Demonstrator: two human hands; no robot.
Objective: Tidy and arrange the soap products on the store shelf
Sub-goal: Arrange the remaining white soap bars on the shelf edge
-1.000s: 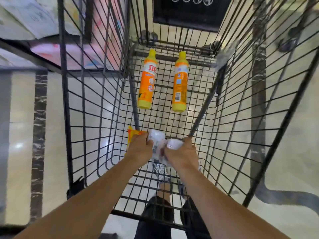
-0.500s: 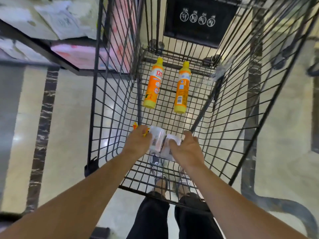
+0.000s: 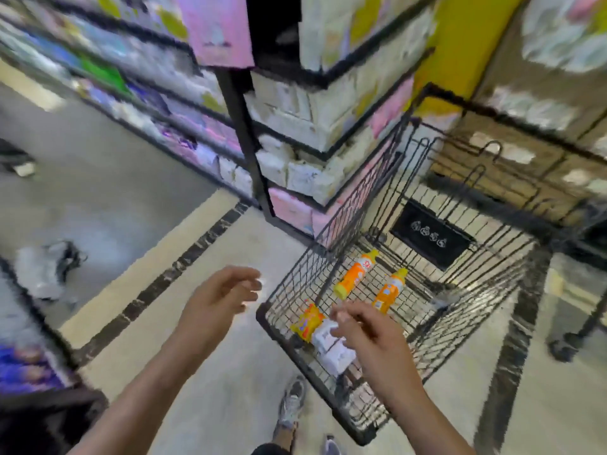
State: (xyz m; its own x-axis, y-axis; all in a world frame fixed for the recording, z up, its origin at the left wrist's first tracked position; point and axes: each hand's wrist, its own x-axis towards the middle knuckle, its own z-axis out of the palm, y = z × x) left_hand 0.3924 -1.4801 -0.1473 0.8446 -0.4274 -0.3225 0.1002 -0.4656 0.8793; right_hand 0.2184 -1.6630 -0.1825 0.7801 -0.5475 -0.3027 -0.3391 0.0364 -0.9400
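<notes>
soap packs lie in the near corner of the wire cart, long axis along its near rim, just beneath the right hand. right hand nearer, fingers loosely spread, empty; left hand open, empty, outside the cart's left wall.

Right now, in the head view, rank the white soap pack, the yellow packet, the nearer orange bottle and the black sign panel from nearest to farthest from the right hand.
1. White soap pack, just beneath the right hand.
2. Yellow packet, to its left.
3. Nearer orange bottle, deeper in the cart.
4. Black sign panel, at the cart's far end.
</notes>
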